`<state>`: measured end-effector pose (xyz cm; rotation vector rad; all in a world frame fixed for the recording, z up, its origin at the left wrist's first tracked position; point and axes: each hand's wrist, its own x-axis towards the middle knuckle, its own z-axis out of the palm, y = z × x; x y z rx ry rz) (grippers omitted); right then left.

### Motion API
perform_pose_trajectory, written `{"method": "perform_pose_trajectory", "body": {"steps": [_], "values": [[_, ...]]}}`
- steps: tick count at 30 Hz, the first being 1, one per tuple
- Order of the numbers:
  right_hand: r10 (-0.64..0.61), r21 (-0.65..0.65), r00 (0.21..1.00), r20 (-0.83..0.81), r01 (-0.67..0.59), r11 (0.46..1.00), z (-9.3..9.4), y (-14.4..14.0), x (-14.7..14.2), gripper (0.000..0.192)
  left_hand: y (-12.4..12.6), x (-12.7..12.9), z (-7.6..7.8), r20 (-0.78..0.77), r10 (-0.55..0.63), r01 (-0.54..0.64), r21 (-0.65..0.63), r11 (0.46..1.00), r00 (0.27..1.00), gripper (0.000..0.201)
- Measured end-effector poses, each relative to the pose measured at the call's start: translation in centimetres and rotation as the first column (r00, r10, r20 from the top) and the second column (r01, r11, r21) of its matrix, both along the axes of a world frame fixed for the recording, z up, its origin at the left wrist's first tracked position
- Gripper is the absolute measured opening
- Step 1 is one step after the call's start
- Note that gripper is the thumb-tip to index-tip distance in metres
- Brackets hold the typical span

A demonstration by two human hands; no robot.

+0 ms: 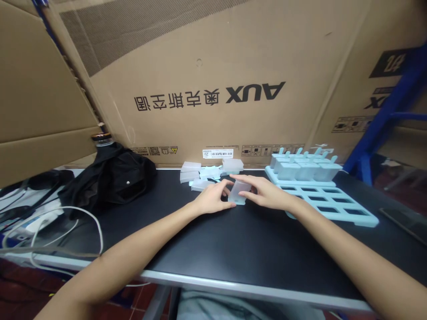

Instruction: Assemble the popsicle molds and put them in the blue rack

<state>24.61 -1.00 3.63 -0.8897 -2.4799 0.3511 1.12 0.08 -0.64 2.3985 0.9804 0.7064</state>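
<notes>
A frosted, translucent popsicle mold [237, 192] with a pale blue lower edge stands tilted on the black table between my hands. My right hand [265, 192] is closed on its right side, fingers over the top and thumb across the front. My left hand [213, 198] curls in from the left, its thumb at the lower corner and its fingers by the mold's left side. Just behind lie several loose clear molds [232, 166] and pale blue stick pieces [211, 172]. Off to the right, a light blue rack [333, 195] has several molds with sticks [305, 166] in its back rows; its front slots show no molds.
A black cloth bag [110, 178] sits at the left, with a jar lid [102, 137] behind it and white cables [100, 231] near the edge. A dark phone-like slab [405, 222] lies far right. A large cardboard box [200, 58] walls off the back, beside a blue post [383, 120].
</notes>
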Motion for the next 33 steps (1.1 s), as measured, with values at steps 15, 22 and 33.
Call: {"method": "perform_pose_trajectory", "body": {"steps": [15, 22, 33], "values": [[0.043, 0.049, 0.997, 0.060, -0.046, 0.998, -0.1, 0.1, -1.5, 0.060, 0.6, 0.2, -0.4, -0.048, 0.004, -0.001, 0.070, 0.998, 0.999, 0.043], [-0.012, -0.027, 0.994, 0.105, 0.015, 1.000, 0.1, -0.3, -1.7, 0.062, 0.7, -2.7, 2.3, -0.291, 0.084, 0.027, 0.357, 0.934, 0.953, 0.050], [-0.024, -0.106, 0.990, 0.141, 0.039, 0.994, 0.3, -1.9, -0.5, 0.072, 1.2, -5.8, 2.8, -0.439, 0.344, -0.073, 0.525, 0.848, 0.830, 0.037]]}}
